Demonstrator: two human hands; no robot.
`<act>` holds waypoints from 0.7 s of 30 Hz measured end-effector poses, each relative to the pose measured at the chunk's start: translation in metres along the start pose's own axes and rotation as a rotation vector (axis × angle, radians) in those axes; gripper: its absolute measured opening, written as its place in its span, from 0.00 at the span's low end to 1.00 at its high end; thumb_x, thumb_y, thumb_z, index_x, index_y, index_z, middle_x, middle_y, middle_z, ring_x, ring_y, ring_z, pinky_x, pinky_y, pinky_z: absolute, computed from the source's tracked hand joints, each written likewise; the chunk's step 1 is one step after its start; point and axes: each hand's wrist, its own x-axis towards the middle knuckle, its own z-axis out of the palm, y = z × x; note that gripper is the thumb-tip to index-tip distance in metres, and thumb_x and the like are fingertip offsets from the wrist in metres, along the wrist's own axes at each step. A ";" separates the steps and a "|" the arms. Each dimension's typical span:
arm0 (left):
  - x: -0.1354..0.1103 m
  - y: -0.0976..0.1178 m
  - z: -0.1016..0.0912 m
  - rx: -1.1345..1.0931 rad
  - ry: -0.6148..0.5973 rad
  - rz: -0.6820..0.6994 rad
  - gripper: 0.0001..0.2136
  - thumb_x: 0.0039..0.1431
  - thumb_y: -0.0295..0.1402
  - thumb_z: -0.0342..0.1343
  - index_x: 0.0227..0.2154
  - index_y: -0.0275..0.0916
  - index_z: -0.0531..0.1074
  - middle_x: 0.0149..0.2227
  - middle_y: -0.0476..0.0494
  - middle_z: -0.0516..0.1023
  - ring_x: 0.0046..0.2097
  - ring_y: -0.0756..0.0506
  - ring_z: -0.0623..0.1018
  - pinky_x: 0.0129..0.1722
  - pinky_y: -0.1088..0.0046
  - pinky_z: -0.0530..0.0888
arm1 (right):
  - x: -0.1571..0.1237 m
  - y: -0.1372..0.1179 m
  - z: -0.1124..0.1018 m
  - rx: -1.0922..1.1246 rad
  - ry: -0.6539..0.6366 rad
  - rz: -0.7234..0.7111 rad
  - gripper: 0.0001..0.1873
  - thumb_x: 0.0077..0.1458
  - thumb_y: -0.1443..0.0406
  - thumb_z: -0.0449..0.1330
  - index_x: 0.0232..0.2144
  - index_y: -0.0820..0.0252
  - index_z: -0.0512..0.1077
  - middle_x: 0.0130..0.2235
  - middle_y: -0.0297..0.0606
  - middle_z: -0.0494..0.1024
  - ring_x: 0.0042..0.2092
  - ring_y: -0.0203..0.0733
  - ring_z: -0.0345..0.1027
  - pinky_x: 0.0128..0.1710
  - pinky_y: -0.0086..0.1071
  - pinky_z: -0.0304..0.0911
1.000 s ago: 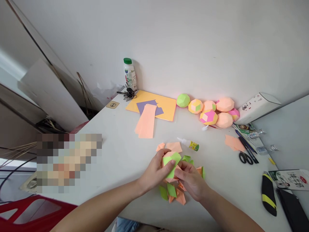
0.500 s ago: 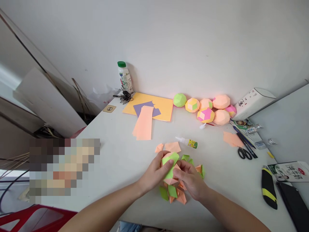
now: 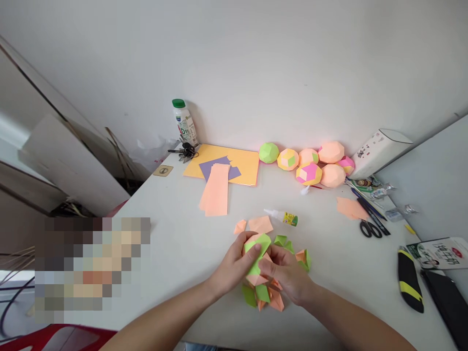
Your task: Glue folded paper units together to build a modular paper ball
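Note:
Both hands meet over the white table (image 3: 175,243) and grip one partly built paper ball (image 3: 259,253) of green and orange folded pieces. My left hand (image 3: 234,265) wraps its left side with the thumb pressed on a green flap. My right hand (image 3: 287,273) pinches the ball's right side. Under and around the hands lie several loose folded green and orange paper units (image 3: 265,295). A small glue bottle (image 3: 283,217) lies just beyond, next to orange paper scraps (image 3: 259,224).
Finished paper balls (image 3: 310,163) line the back wall beside a white box (image 3: 380,151). Yellow, purple and orange sheets (image 3: 221,170), keys (image 3: 185,152) and a drink bottle (image 3: 183,122) sit at the back. Scissors (image 3: 369,228), pens and a black-yellow knife (image 3: 409,282) lie right.
The hands stay closed on the paper ball, shifting only slightly. The view has tilted a little, so the table's things sit a bit lower and further left.

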 end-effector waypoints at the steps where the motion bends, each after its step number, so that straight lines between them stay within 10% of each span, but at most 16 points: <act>1: 0.000 0.001 0.000 -0.005 -0.002 -0.018 0.20 0.58 0.49 0.48 0.45 0.39 0.65 0.44 0.43 0.73 0.46 0.42 0.72 0.45 0.65 0.70 | 0.000 0.000 0.000 0.019 -0.011 0.016 0.12 0.47 0.58 0.66 0.30 0.59 0.71 0.27 0.31 0.71 0.28 0.36 0.66 0.31 0.33 0.63; 9: 0.000 -0.002 -0.001 -0.077 -0.020 -0.087 0.21 0.57 0.49 0.49 0.47 0.40 0.66 0.47 0.41 0.73 0.50 0.41 0.71 0.50 0.63 0.68 | 0.001 0.005 -0.002 0.080 0.005 0.082 0.09 0.43 0.63 0.68 0.27 0.59 0.72 0.23 0.28 0.69 0.24 0.32 0.61 0.26 0.29 0.57; 17: 0.003 -0.008 0.000 -0.406 -0.099 -0.043 0.20 0.61 0.45 0.45 0.50 0.38 0.67 0.50 0.38 0.72 0.52 0.40 0.71 0.53 0.58 0.66 | -0.002 -0.009 -0.005 0.004 0.146 -0.156 0.13 0.45 0.61 0.68 0.34 0.61 0.73 0.33 0.35 0.74 0.38 0.40 0.68 0.40 0.35 0.63; 21: 0.003 -0.006 0.003 -0.556 -0.252 -0.243 0.16 0.54 0.33 0.48 0.43 0.34 0.72 0.40 0.37 0.77 0.43 0.39 0.76 0.51 0.54 0.67 | -0.001 -0.007 -0.006 0.046 0.203 -0.173 0.13 0.44 0.61 0.68 0.29 0.61 0.70 0.29 0.33 0.72 0.34 0.37 0.66 0.36 0.32 0.63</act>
